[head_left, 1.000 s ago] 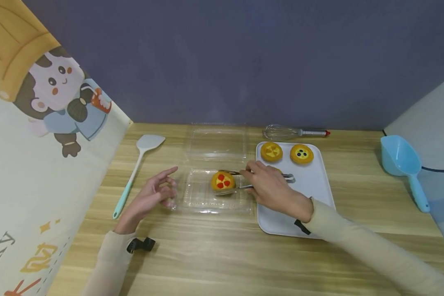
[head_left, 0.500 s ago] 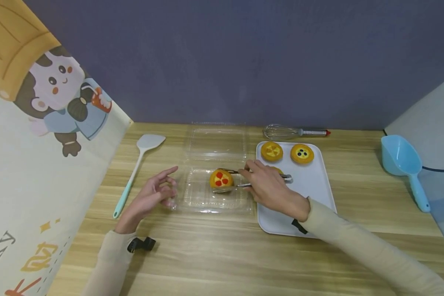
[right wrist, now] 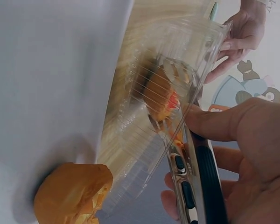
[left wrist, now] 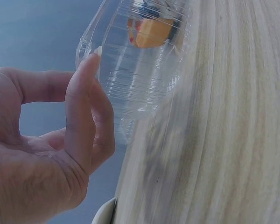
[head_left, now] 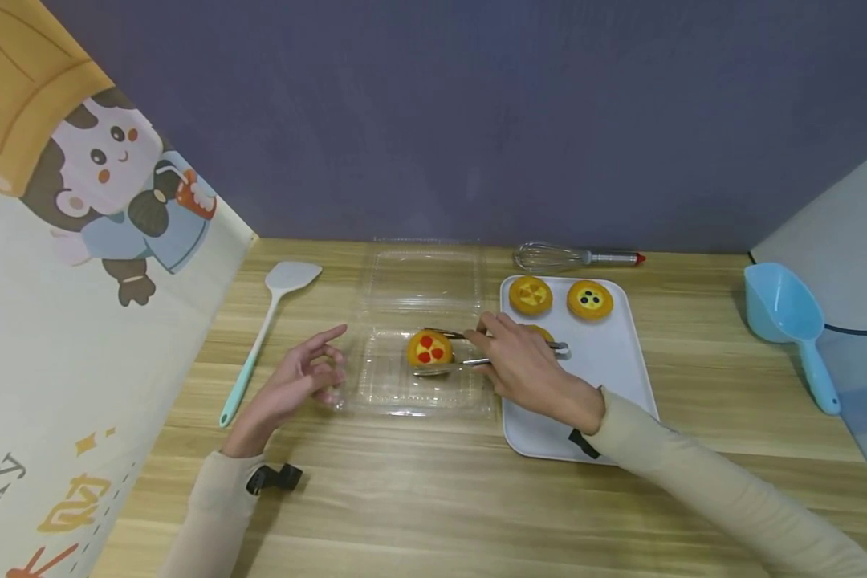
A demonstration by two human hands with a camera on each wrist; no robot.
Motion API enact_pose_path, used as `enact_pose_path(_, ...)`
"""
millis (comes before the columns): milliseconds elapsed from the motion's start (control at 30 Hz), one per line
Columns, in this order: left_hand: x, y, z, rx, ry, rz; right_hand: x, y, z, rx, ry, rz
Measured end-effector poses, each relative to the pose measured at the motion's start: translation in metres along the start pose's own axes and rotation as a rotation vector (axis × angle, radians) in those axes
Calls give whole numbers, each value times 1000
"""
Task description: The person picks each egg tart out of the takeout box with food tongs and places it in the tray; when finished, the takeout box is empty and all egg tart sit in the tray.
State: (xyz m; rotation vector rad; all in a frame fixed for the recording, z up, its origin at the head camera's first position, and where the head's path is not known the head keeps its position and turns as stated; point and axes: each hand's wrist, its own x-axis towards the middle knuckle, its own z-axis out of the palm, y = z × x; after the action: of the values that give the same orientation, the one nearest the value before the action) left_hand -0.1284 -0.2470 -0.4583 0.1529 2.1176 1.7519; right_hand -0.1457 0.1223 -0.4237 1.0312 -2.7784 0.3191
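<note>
My right hand (head_left: 523, 365) grips metal tongs (right wrist: 191, 172) with dark handle inlays. Between the tong ends sits a round golden tart (head_left: 430, 351) with red fruit pieces on top. This tart is within the base of a clear plastic clamshell box (head_left: 386, 392), whose lid (head_left: 426, 277) lies open at the back; whether it touches the floor of the box I cannot tell. At the left side of the box, my left hand (head_left: 299, 377) pinches the rim between thumb and fingers, as the left wrist view shows, with the index finger extended.
On the white tray (head_left: 578, 433) are a yellow-topped tart (head_left: 531, 296), a blueberry tart (head_left: 590, 299) and another partly hidden tart (right wrist: 72, 193). A whisk (head_left: 552, 257) lies behind, a turner (head_left: 260, 337) at left, a blue scoop (head_left: 783, 305) at right.
The red-fruit tart and the tongs have shifted slightly left within the box, the right hand moving with them. The left hand has stayed in place.
</note>
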Motion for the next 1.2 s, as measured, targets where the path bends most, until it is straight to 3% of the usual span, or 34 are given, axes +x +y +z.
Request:
enact_pose_path(733,1,3,3,9,2,-11,-10,3,2,57,36,35)
enact_pose_path(967,-1,2,3,6,9,-10,-20,4,-14,78,84,64)
enact_pose_path(1200,-1,2,2,14,12,-5,-38,18,-34,48,112,122)
